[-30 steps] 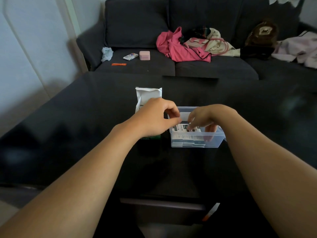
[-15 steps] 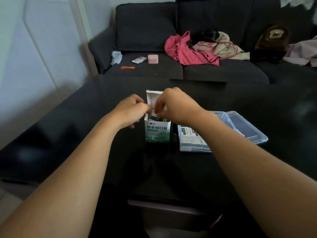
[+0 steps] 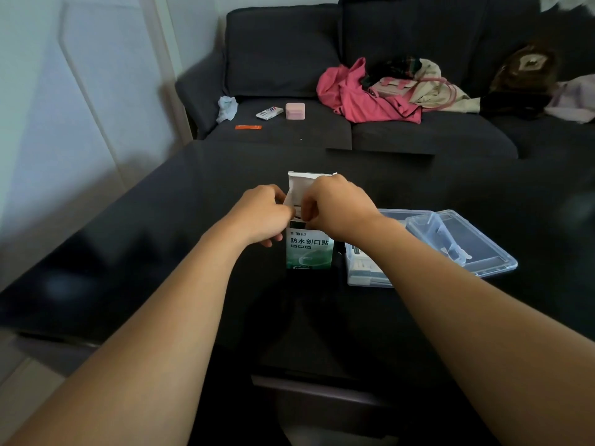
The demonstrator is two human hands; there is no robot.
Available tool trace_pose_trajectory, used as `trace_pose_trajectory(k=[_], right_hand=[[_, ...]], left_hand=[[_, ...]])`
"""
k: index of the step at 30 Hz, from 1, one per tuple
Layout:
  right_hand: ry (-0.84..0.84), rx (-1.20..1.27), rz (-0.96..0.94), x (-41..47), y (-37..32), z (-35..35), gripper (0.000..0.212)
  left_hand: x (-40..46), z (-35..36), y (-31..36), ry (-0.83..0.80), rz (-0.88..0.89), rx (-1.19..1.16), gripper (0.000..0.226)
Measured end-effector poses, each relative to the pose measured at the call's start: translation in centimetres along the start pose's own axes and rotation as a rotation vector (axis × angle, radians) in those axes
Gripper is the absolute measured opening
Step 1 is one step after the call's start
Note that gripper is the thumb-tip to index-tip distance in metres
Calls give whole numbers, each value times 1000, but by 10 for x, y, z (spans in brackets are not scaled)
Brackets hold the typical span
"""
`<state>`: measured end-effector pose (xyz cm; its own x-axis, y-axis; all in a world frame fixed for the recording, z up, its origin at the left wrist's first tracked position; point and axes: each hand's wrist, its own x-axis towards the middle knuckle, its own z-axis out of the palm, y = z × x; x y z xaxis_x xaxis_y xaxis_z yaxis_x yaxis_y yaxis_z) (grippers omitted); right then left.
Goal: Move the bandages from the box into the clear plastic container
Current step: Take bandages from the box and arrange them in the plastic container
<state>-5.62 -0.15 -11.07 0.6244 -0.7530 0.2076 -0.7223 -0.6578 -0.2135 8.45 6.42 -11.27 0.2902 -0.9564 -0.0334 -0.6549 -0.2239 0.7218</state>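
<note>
black table (image 3: 161,252) | on it: bandage box (image 3: 309,251), clear plastic container (image 3: 363,272)

Dim, soft daylight; wide-angle edge distortion

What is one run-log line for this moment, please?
left hand holds box | right hand pinches inside its top | container open, partly filled

The box (image 3: 309,251) stands upright on the dark table, white and green with Chinese print on its front, its white top flap raised open. Just to its right sits the clear plastic container (image 3: 367,278), lid swung open flat beyond it, with a stack of flat white bandages (image 3: 362,263) lying inside against the near wall.
</note>
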Motion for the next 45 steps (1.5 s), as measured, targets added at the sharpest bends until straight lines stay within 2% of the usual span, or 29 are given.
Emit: trace_pose_trajectory(k=[10,15,20,25,30,34,38,42,45], right_hand=[[31,14,-22,1,1,3,15],[-30,50,5,2,5,2,10],[-92,91,46,7,6,4,14],[-117,79,46,9,7,5,3],[-102,85,46,7,6,1,25],[-107,95,36,7,5,-1,27],[-94,82,51,8,8,-3,18],[-67,96,59,6,8,-4,26],[-19,80,36,4,5,-7,24]], left_hand=[[0,0,-1,-16,3,-7,22],[0,0,-1,-14,3,-3,22],[-1,0,0,-18,2,0,21],[-2,0,0,-23,5,-3,19],[-2,-1,0,-23,5,3,18],[-2,-1,1,-15,7,6,18],[-2,0,1,-23,14,12,21],[-3,0,2,-31,26,20,22],[-3,0,1,-28,26,22,24]])
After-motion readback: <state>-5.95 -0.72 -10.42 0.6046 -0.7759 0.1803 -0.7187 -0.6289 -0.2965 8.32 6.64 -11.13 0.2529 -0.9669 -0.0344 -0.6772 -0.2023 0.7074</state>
